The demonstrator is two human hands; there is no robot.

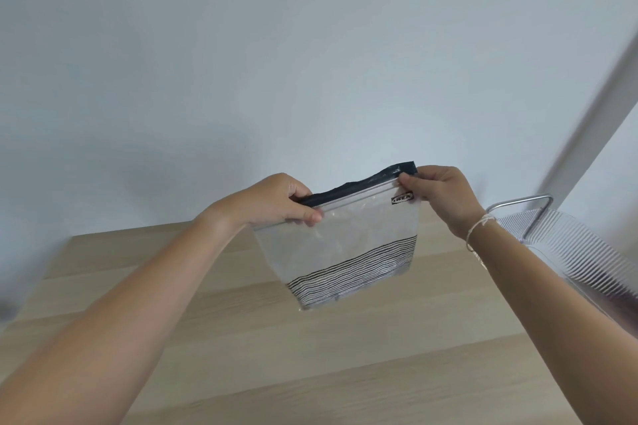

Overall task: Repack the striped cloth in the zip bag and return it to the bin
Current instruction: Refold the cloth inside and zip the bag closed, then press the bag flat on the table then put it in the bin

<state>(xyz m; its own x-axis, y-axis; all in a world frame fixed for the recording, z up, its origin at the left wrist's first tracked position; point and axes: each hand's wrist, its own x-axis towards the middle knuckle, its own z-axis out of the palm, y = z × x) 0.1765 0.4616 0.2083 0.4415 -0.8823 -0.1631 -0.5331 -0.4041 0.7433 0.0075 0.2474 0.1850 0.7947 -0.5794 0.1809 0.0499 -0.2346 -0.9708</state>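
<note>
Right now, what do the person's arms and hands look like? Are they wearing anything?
Both arms are bare, with no sleeves showing. The left hand wears nothing: no ring, watch or glove. The right hand is bare too, but a thin white string bracelet is tied around its wrist, knotted with a loose end.

1 marking can be read: a small black logo patch [402, 199] with pale letters spelling IKEA, printed on the clear zip bag [331, 241]. It sits at the bag's upper right corner, just below the zip strip, and appears reversed, seen through the plastic. No other text or number is legible.
</note>
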